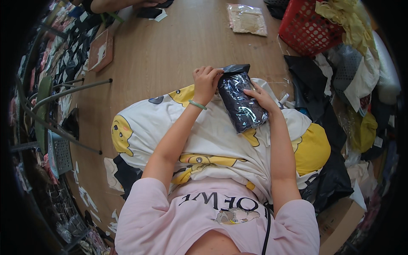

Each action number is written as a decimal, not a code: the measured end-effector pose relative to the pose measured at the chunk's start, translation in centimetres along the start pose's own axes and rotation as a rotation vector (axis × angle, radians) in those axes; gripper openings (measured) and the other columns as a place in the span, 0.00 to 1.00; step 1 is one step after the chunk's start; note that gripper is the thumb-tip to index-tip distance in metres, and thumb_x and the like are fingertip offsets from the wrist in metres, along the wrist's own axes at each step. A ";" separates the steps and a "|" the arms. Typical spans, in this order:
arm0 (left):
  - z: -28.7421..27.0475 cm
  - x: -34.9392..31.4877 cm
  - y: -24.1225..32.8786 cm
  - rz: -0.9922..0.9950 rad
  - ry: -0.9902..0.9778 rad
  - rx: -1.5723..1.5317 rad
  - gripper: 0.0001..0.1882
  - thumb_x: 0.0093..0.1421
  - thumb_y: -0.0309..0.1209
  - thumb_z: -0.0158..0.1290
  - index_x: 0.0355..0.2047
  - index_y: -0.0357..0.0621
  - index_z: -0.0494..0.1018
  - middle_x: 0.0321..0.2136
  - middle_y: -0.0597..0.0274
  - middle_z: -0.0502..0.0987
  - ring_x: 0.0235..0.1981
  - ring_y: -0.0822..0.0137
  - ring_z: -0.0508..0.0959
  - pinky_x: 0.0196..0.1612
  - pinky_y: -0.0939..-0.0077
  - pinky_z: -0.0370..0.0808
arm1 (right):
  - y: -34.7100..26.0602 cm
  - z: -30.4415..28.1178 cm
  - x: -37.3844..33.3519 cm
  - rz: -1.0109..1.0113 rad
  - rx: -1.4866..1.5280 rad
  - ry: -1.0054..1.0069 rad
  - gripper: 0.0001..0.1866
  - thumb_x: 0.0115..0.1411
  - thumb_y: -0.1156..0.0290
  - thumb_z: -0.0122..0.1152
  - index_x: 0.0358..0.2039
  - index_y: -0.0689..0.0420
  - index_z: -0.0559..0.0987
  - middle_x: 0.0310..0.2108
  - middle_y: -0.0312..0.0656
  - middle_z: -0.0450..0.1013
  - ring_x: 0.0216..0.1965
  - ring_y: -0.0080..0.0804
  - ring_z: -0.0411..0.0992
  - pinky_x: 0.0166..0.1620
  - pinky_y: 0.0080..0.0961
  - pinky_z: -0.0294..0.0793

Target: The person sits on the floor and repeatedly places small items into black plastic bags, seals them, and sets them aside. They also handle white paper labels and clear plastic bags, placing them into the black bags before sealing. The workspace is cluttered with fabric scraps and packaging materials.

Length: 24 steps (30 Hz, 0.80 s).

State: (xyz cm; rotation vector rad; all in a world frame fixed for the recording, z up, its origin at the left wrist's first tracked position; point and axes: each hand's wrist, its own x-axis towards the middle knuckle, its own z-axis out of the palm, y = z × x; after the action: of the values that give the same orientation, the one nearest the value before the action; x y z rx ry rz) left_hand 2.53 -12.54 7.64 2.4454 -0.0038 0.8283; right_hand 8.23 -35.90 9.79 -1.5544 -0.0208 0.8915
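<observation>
At my far left a green-seated chair stands on metal legs, with a pale blue basket by it and a pink tray farther off on the wood-patterned floor. At the top edge another person's forearm reaches in. Next comes my left hand, a green bangle on its wrist; its thumb and forefinger look pinched together on the upper left corner of the dark package, where a smooth flap crosses the top. That package, glossy and wrinkled, lies slanted between my hands, above the white cloth with yellow cartoon figures that covers my legs. My right hand clasps its right edge, thumb flat on the front; how the fingers behind it are placed I cannot tell. I judge the step in hand to be working that flap at the package's mouth, though whether it is sealed I can't make out. A next move there would call for the right hand to steady the body while the left keeps the flap straight and uncreased. Farther right are a clear packet, a red basket and black plastic sheeting.
</observation>
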 end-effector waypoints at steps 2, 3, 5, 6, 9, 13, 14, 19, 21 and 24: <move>0.1 -0.5 -1.0 -0.019 0.041 -0.006 0.05 0.60 0.30 0.55 0.35 0.51 0.79 0.30 0.63 0.77 0.38 0.60 0.75 0.49 0.62 0.63 | -0.6 0.6 -0.2 -0.009 0.000 -0.019 0.46 0.54 0.61 0.70 0.68 0.61 0.57 0.56 0.49 0.69 0.50 0.28 0.73 0.51 0.21 0.72; 0.2 -0.7 -1.3 -0.028 0.062 -0.012 0.05 0.60 0.30 0.55 0.35 0.50 0.79 0.30 0.63 0.77 0.38 0.59 0.75 0.49 0.62 0.64 | -0.7 0.6 -0.3 -0.014 -0.014 -0.020 0.45 0.55 0.61 0.69 0.68 0.61 0.57 0.56 0.49 0.69 0.50 0.28 0.73 0.51 0.21 0.72; 0.3 -1.2 -2.1 -0.073 0.056 -0.042 0.05 0.60 0.30 0.55 0.35 0.50 0.79 0.31 0.63 0.77 0.38 0.59 0.75 0.48 0.62 0.64 | -0.7 0.7 -0.2 -0.026 -0.022 -0.025 0.45 0.55 0.61 0.68 0.68 0.61 0.57 0.56 0.48 0.69 0.49 0.28 0.73 0.51 0.21 0.71; 0.2 -1.2 -2.1 -0.093 0.052 -0.062 0.05 0.60 0.29 0.55 0.35 0.49 0.79 0.31 0.62 0.77 0.37 0.58 0.75 0.48 0.62 0.64 | -0.5 0.6 -0.1 -0.033 -0.017 -0.024 0.45 0.55 0.61 0.68 0.68 0.61 0.57 0.56 0.48 0.69 0.48 0.27 0.73 0.51 0.21 0.72; -0.6 -1.5 -2.0 -0.125 0.013 -0.037 0.05 0.59 0.29 0.55 0.35 0.48 0.79 0.32 0.62 0.77 0.37 0.58 0.75 0.48 0.63 0.64 | 0.7 0.3 0.8 -0.031 -0.027 0.025 0.41 0.55 0.61 0.67 0.66 0.61 0.61 0.51 0.45 0.72 0.45 0.24 0.74 0.48 0.20 0.73; -1.7 -1.4 -0.2 -0.033 0.091 -0.045 0.04 0.59 0.28 0.55 0.34 0.47 0.78 0.32 0.62 0.77 0.37 0.58 0.75 0.48 0.64 0.64 | 1.4 -0.9 1.9 -0.031 -0.009 -0.041 0.34 0.55 0.61 0.65 0.61 0.60 0.69 0.45 0.39 0.76 0.41 0.20 0.73 0.44 0.16 0.72; -1.9 -1.4 0.2 -0.021 0.103 -0.039 0.04 0.59 0.28 0.55 0.34 0.47 0.78 0.32 0.62 0.77 0.37 0.58 0.75 0.47 0.64 0.64 | 1.7 -0.9 2.0 -0.063 0.023 -0.034 0.31 0.55 0.63 0.64 0.58 0.60 0.73 0.41 0.37 0.76 0.39 0.18 0.72 0.43 0.15 0.71; -1.5 -2.1 0.1 -0.071 0.138 -0.047 0.04 0.58 0.27 0.56 0.34 0.47 0.79 0.31 0.62 0.77 0.37 0.59 0.75 0.47 0.64 0.65 | 1.5 -0.1 1.8 -0.086 0.004 0.019 0.33 0.54 0.63 0.65 0.59 0.62 0.71 0.43 0.38 0.76 0.40 0.20 0.73 0.44 0.16 0.71; -1.6 -2.3 0.2 -0.085 0.111 -0.054 0.05 0.58 0.27 0.56 0.35 0.48 0.79 0.31 0.62 0.77 0.37 0.59 0.75 0.47 0.63 0.66 | 1.5 0.4 1.7 -0.098 -0.002 0.060 0.34 0.54 0.64 0.65 0.60 0.64 0.69 0.44 0.40 0.76 0.40 0.22 0.73 0.45 0.17 0.72; -2.1 -2.2 1.4 -0.017 0.082 -0.130 0.06 0.57 0.25 0.56 0.35 0.48 0.79 0.32 0.62 0.77 0.37 0.59 0.75 0.46 0.63 0.67 | 1.9 0.5 1.9 -0.122 -0.001 0.098 0.36 0.54 0.64 0.66 0.60 0.66 0.67 0.44 0.42 0.75 0.41 0.24 0.73 0.45 0.18 0.72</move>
State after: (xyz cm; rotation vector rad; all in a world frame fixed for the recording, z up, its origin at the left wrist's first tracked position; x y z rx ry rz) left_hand -0.68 -13.02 8.43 2.2854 -0.0057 0.8923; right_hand 8.36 -34.97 7.22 -1.5790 -0.0449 0.7193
